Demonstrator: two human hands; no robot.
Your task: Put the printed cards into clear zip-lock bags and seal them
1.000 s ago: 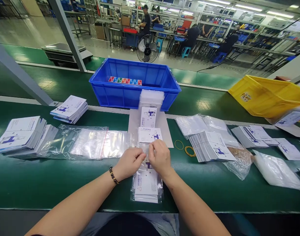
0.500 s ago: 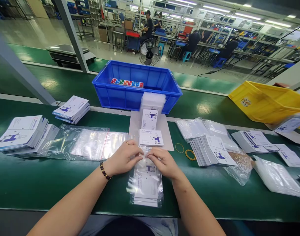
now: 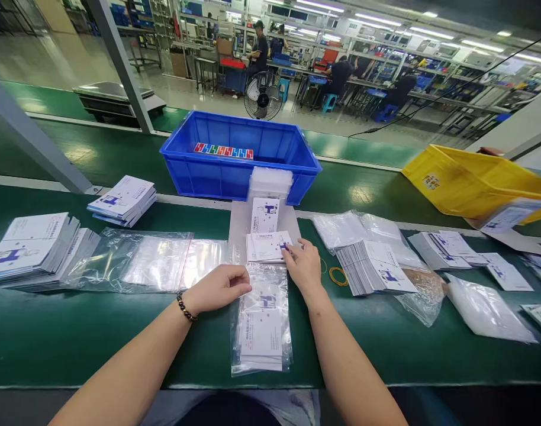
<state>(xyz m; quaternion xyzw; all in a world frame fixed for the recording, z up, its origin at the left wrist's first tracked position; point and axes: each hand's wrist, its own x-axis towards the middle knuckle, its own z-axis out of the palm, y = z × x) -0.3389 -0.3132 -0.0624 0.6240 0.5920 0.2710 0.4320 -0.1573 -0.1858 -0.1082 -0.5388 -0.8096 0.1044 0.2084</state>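
Just below the middle of the view, my left hand (image 3: pixel 221 288) is closed, thumb and fingers together at the upper left edge of a clear plastic bag (image 3: pixel 270 290). This bag lies on top of bagged white booklets (image 3: pixel 261 340) directly before me. My right hand (image 3: pixel 303 266) has its fingers apart, with the fingertips touching the right end of a small stack of white booklets (image 3: pixel 266 245) printed with a purple figure. Behind that stack, another booklet (image 3: pixel 264 215) leans below a pile of clear bags (image 3: pixel 270 180).
A blue bin (image 3: pixel 239 177) holding a colourful strip stands behind. At left are booklet stacks (image 3: pixel 28 242) and flat clear bags (image 3: pixel 150 260). Rubber bands (image 3: pixel 338 276), more booklets (image 3: pixel 377 266), plastic bags (image 3: pixel 488 310) and a tilted yellow bin (image 3: pixel 475 183) are on the right.
Both hands were together at the mouth of the bag. My right hand has left it and moved up and right to the booklet stack; my left hand stays by the bag's edge.
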